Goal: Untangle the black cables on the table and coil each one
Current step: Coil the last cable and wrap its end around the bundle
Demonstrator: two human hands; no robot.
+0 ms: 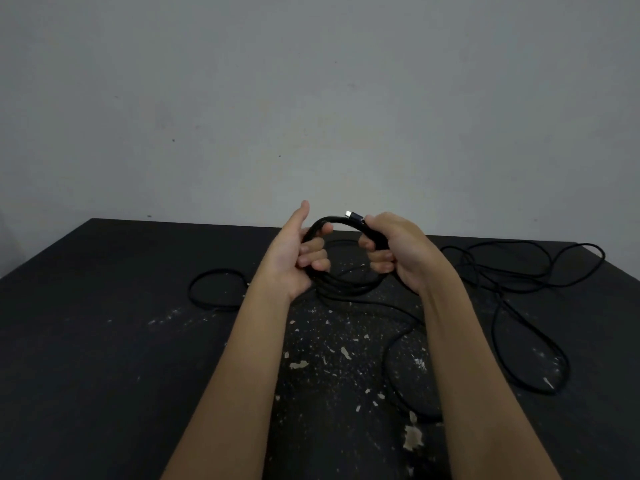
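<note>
Both hands hold a coiled black cable above the worktop.

I see my left hand (298,252) and right hand (398,249) with fingers curled tight around the coil (341,271), its silver plug (348,213) poking up; a loose cable (519,271) sprawls right, a small loop (216,289) lies left.

No readable text, labels, brands, nos. or signs anywhere. Black cable coil (341,268) and its metal plug tip (348,213): no print visible. Bench (104,341): only pale scuffs and chipped paint, no markings. Wall (311,98): plain, a few dark specks, no writing.
</note>
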